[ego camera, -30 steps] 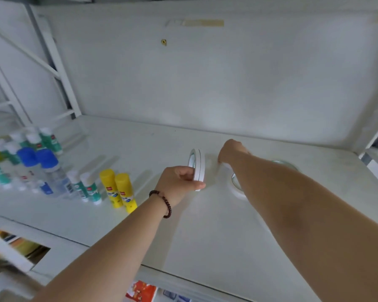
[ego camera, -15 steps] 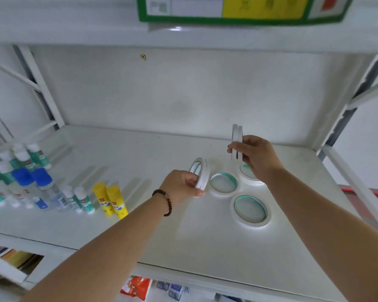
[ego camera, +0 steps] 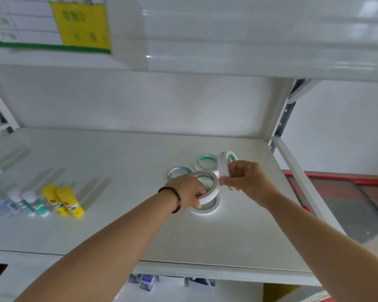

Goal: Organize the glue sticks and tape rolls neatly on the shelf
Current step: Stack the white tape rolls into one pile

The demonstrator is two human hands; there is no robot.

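Both hands pinch tape: left hand (ego camera: 187,191) lowers a tape roll (ego camera: 207,186) flat onto another roll (ego camera: 205,209), probably stacking; right hand (ego camera: 244,182) holds upright rolls (ego camera: 224,163) ready.

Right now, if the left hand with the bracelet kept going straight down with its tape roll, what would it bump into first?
Most likely the flat tape roll lying right under it. The left hand holds its own roll just above that one, though depth is hard to judge from this view.
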